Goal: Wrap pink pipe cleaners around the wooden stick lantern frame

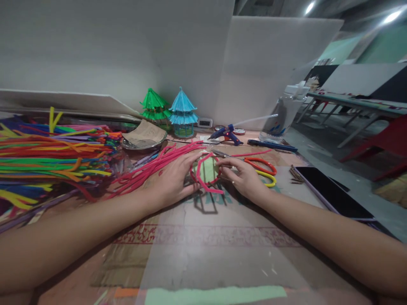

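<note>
My left hand [173,178] lies on the table with its fingers stretched toward a pink pipe cleaner [203,180] bent into a ring over a pale green patch [208,169]. The fingertips press on the ring's left side. My right hand [243,176] pinches the ring's right side with curled fingers. One end of the pink pipe cleaner trails down toward me. A loose bunch of pink pipe cleaners [152,167] lies just left of my left hand.
A big heap of coloured pipe cleaners [51,156] fills the left. Green [154,106] and blue [182,112] pavilion models stand at the back, with a glue gun [227,134], a water bottle [280,116], red and yellow scissors [262,167] and a phone [330,192] to the right.
</note>
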A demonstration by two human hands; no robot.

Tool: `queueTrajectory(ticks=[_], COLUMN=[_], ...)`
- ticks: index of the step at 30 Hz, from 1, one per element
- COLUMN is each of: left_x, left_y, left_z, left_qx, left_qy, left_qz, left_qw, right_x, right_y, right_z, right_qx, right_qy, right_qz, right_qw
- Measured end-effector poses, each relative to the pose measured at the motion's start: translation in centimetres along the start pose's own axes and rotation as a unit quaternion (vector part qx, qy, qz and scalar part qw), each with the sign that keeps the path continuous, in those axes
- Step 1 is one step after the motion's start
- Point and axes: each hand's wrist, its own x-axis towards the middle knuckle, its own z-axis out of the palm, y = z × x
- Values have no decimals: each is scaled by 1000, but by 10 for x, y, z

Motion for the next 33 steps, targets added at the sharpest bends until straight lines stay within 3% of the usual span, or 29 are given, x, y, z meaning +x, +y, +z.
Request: queueTrajectory(ticks=[9,13,17,26,33], left_x=[0,-1,2,6,5], left_y=[1,-3,-7,-13,-20], left_z=[-1,2,4,4,6], left_qx=[-11,-71,-117,-110,-118], left_qy=[-16,-20,-29,-46,-40], left_qz=[-40,-110,-168,-200,-179], left_qw=[999,991,978,972,976], right_x=[3,6,9,11,15], right_y=[-8,-6,-1,3,6], right_z=[-3,-3,-1,1,-2], right_qx=[-29,-47,23,91,57], right_qy=[-8,-25,-30,-26,-1], right_qz=[12,33,49,87,107], right_qw=[999,998,998,992,993])
